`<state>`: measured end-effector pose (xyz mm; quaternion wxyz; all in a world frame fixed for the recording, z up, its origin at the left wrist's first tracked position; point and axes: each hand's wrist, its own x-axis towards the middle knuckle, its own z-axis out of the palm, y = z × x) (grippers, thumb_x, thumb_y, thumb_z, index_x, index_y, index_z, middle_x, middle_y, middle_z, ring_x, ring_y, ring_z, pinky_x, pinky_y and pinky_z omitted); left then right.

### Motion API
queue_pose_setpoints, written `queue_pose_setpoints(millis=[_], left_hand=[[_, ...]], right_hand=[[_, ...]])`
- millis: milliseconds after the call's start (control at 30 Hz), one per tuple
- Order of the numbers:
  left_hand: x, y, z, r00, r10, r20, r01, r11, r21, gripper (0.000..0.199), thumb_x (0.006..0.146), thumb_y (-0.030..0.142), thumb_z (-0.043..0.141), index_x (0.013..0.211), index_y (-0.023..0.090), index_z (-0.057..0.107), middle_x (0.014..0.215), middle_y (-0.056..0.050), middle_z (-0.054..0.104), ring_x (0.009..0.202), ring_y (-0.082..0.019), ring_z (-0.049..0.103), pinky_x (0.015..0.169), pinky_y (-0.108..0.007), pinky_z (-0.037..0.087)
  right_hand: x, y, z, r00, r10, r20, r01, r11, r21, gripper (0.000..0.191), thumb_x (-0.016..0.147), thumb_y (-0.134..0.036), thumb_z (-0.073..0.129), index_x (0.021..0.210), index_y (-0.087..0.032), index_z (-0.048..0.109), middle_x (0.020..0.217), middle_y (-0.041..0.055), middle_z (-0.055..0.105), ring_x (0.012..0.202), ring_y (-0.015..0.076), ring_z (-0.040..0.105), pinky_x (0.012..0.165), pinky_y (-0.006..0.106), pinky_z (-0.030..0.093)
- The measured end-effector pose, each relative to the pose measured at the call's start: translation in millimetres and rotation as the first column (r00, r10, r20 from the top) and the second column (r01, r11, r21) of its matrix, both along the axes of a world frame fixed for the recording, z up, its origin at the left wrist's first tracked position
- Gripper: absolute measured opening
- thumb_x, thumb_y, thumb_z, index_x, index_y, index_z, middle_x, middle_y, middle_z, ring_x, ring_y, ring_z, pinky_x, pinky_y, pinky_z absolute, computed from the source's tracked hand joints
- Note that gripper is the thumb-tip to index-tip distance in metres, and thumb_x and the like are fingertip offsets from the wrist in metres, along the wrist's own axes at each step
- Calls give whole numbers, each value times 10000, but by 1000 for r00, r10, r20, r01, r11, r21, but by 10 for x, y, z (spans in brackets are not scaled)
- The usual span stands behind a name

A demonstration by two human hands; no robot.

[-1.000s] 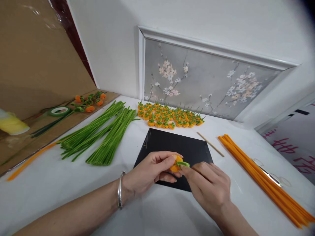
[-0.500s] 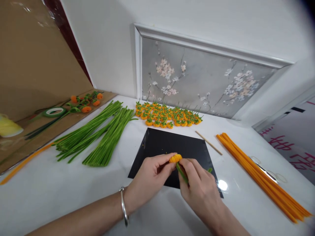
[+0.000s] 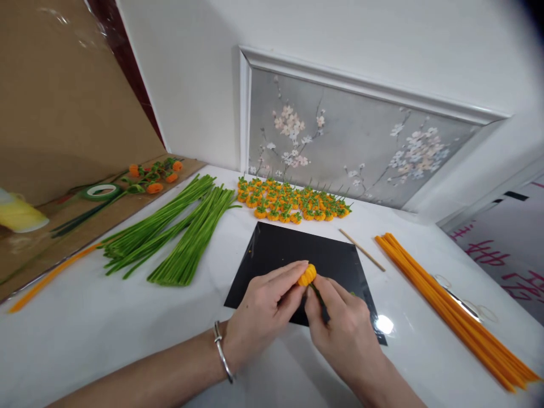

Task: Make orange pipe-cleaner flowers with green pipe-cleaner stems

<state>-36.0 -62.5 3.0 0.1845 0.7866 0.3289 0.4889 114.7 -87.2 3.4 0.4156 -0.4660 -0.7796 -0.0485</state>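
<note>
Over the black mat (image 3: 272, 243), my left hand (image 3: 266, 303) pinches a small orange pipe-cleaner pumpkin (image 3: 306, 275) between thumb and fingers. My right hand (image 3: 340, 317) is closed on the green pipe cleaner (image 3: 317, 293) that comes out of the pumpkin's underside; most of its length is hidden by the fingers. Behind the mat stand several finished small orange pumpkins (image 3: 293, 201) with green tops and thin upright stems. A silver bangle (image 3: 221, 351) circles my left wrist.
Green pipe cleaners (image 3: 187, 238) lie bundled at left, orange ones (image 3: 442, 300) at right beside scissors (image 3: 465, 303). A thin wooden stick (image 3: 361, 249) rests right of the mat. Green tape (image 3: 101, 191) and an orange-flowered stem (image 3: 153, 187) lie on cardboard (image 3: 93, 226).
The orange pumpkin has tilted and turned between my fingers. My right fingers have shifted on the green pipe cleaner, which shows less now. The view has moved slightly.
</note>
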Motion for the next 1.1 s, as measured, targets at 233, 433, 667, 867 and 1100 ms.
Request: queue_pose_setpoints(millis=[233, 433, 667, 867, 1100], left_hand=[[-4, 13, 17, 999, -50, 21, 51, 997, -51, 329, 880, 95, 512, 1192, 115, 618, 1192, -97, 664, 1081, -159, 634, 979, -271, 512], [-15, 55, 105, 980, -140, 142, 185, 902, -389, 277, 917, 174, 487, 1141, 171, 650, 1107, -42, 700, 995, -155, 660, 903, -260, 542], [-27, 76, 65, 900, -185, 395, 384, 766, -516, 435, 874, 160, 545, 1299, 234, 495, 1341, -58, 557, 1173, -187, 577, 964, -302, 509], [-28, 58, 110, 904, -165, 395, 357, 800, -482, 285, 823, 131, 619, 1099, 197, 598, 1069, -34, 696, 977, -143, 668, 886, -243, 540], [-103, 86, 71, 985, -108, 135, 133, 971, -200, 373, 808, -14, 496, 1097, 194, 604, 1081, -48, 670, 989, -148, 647, 898, -273, 529]], right_hand=[[33, -10, 141, 803, 11, -596, -388, 768, -510, 269, 913, -308, 482, 786, -156, 663, 644, 8, 579, 575, 117, 531, 546, 214, 469], [71, 34, 109, 531, -119, -839, -684, 525, -507, 262, 885, -375, 571, 842, -166, 723, 628, 2, 573, 630, 125, 555, 661, 261, 512], [124, 54, 76, 550, -100, -829, -654, 566, -502, 272, 895, -397, 556, 955, -186, 717, 769, 27, 629, 707, 156, 586, 708, 310, 514], [143, 85, 8, 779, 22, -627, -450, 715, -535, 239, 890, -363, 548, 902, -200, 723, 753, 15, 623, 770, 178, 584, 714, 290, 491], [309, 138, 24, 922, 48, -384, -268, 795, -544, 419, 773, -307, 675, 1183, -256, 602, 1156, 57, 637, 1031, 231, 594, 923, 395, 476]])
